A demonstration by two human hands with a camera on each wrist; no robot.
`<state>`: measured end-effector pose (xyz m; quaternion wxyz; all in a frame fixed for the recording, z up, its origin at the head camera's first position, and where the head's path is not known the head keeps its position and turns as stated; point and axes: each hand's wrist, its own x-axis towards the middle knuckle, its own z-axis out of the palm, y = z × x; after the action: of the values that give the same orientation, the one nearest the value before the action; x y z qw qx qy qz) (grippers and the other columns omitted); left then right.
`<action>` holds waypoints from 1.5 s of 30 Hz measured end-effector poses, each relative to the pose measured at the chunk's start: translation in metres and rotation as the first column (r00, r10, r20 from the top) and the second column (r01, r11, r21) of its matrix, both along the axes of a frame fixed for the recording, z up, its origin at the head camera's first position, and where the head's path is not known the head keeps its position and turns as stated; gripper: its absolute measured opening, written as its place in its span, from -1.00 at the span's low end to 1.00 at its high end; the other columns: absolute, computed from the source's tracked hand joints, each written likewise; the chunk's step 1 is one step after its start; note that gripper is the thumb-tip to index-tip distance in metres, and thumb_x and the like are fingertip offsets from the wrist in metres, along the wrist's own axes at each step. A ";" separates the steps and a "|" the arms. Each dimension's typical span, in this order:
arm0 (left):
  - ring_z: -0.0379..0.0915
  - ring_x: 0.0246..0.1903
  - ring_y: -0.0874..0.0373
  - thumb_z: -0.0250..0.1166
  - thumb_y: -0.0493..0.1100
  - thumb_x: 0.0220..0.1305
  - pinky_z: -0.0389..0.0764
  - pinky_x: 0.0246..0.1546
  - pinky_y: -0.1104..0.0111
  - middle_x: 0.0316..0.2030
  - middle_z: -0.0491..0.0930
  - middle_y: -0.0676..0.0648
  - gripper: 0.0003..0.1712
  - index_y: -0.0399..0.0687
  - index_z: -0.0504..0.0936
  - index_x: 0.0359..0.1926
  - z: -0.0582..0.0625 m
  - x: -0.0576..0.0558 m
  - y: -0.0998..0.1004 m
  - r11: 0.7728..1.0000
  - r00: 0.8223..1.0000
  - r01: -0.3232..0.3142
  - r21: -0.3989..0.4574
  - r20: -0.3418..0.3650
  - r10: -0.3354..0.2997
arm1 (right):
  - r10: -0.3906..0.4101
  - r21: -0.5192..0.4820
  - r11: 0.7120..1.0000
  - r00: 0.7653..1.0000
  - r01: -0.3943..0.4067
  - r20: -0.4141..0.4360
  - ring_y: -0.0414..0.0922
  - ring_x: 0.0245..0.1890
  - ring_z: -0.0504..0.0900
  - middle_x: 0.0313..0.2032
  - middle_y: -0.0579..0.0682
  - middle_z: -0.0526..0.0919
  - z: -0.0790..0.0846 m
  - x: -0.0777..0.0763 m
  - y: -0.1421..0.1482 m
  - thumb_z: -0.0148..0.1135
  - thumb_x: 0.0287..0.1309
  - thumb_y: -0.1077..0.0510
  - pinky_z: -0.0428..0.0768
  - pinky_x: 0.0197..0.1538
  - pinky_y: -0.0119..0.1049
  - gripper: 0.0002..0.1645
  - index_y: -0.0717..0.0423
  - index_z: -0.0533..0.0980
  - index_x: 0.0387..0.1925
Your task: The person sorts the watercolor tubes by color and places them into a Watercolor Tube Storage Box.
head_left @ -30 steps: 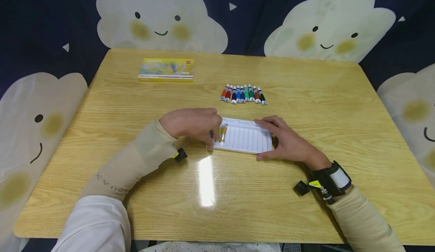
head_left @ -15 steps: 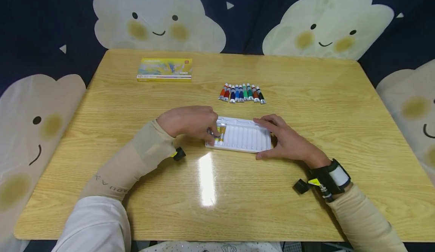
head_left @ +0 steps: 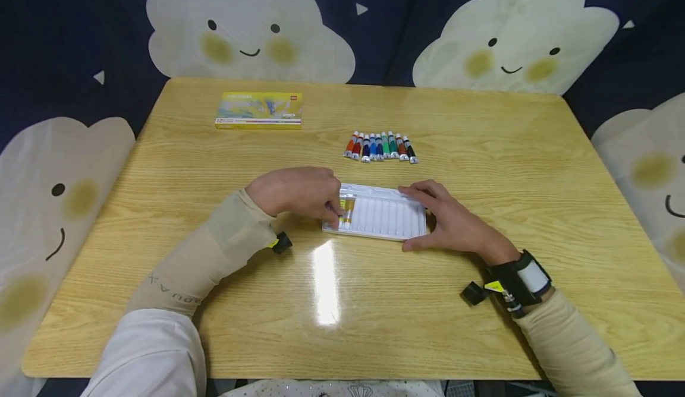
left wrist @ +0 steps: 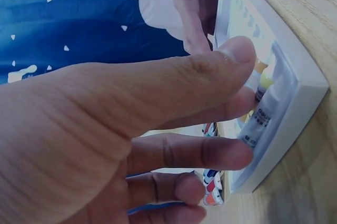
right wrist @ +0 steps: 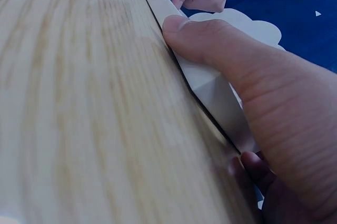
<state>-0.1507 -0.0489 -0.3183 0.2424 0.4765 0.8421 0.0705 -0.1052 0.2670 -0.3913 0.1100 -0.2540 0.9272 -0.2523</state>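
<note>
A white plastic tray (head_left: 382,216) with narrow slots lies on the table between both hands. Paint tubes lie at its left end: an ochre one (head_left: 349,205), a yellow one (head_left: 342,205) beside it, and a white-and-silver tube (left wrist: 260,121) along the end wall. My left hand (head_left: 302,192) reaches down over this end. In the left wrist view its fingertips touch the white tube, fingers spread and the thumb apart from it. My right hand (head_left: 455,224) grips the tray's right end, thumb (right wrist: 181,32) on the front wall and fingers round the back.
Behind the tray, several paint tubes (head_left: 380,147) in red, blue, green, brown and black lie in a row. A yellow paint box (head_left: 259,110) sits at the back left of the wooden table (head_left: 407,320). A dark cloud-patterned cloth (head_left: 385,40) hangs behind.
My left fingers have shifted slightly left, showing more of the yellow and ochre tubes. The silver tube end seen at the left fingers earlier has dropped out of sight. My right hand stays on the tray.
</note>
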 end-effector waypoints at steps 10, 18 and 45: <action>0.24 -0.45 0.24 0.32 0.11 0.24 0.26 -0.41 0.43 -0.41 0.60 0.10 -0.73 0.09 0.79 -0.20 0.002 0.001 0.001 0.998 0.996 0.059 0.003 -0.060 -0.059 | 0.002 0.001 1.000 1.000 -0.002 -0.008 -0.08 0.33 0.22 0.38 -0.07 0.18 -0.002 0.000 0.000 0.49 -0.39 -0.50 0.42 0.20 -0.06 0.28 -0.40 0.15 0.44; 0.23 -0.54 0.34 0.32 0.05 0.25 0.26 -0.45 0.46 -0.43 0.70 0.16 -0.81 0.15 0.81 -0.34 0.000 0.000 -0.001 0.999 0.999 0.037 0.026 -0.011 -0.037 | 0.009 0.001 1.000 1.000 -0.009 -0.019 -0.08 0.32 0.22 0.37 -0.07 0.19 -0.003 -0.001 0.000 0.48 -0.39 -0.50 0.42 0.18 -0.07 0.28 -0.41 0.15 0.44; 0.44 -0.23 0.29 0.23 0.15 0.31 0.49 -0.13 0.37 0.04 0.69 0.12 -0.60 0.19 0.65 0.10 -0.005 0.002 0.005 0.999 0.999 0.033 -0.026 0.016 -0.033 | 0.010 0.002 1.000 1.000 -0.010 -0.023 -0.09 0.33 0.22 0.37 -0.06 0.19 -0.003 -0.001 0.000 0.48 -0.39 -0.50 0.42 0.20 -0.07 0.28 -0.38 0.16 0.44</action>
<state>-0.1487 -0.0434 -0.3236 0.2563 0.4866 0.8331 0.0591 -0.1059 0.2671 -0.3938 0.1009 -0.2614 0.9274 -0.2480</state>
